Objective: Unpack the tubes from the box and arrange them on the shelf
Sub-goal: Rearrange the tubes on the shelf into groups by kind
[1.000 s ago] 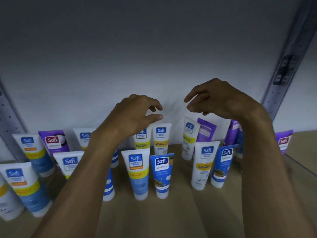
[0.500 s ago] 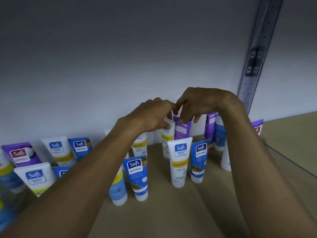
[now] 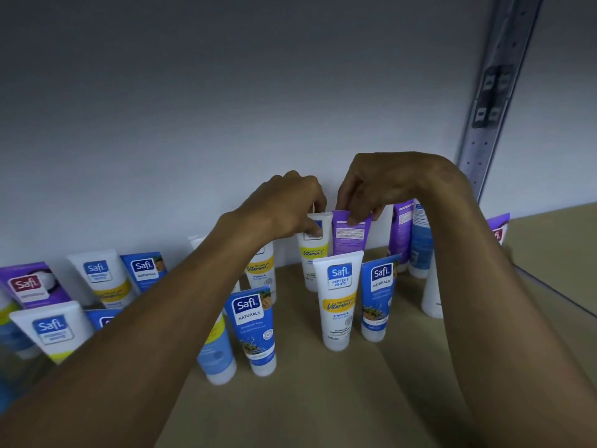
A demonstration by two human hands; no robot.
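Several Safi tubes stand cap-down in two rows on the wooden shelf [image 3: 323, 399]. My left hand [image 3: 284, 206] pinches the top of a white Vitamin C tube [image 3: 315, 253] in the back row. Right beside it, my right hand [image 3: 384, 185] pinches the top edge of a purple tube [image 3: 350, 236] whose back label faces me. In front of these stand a white Perfect White tube [image 3: 337, 299] and a blue Naturals tube [image 3: 378, 295]. The box is not in view.
More tubes line the shelf to the left, among them a purple one [image 3: 29, 286] and a blue Naturals tube [image 3: 255, 328]. Purple and blue tubes [image 3: 410, 234] stand at the back right. A perforated metal upright [image 3: 494, 101] rises on the right. A white wall backs the shelf.
Both hands have come down from above the row and taken hold of the tops of two back-row tubes. The view has shifted to the right.
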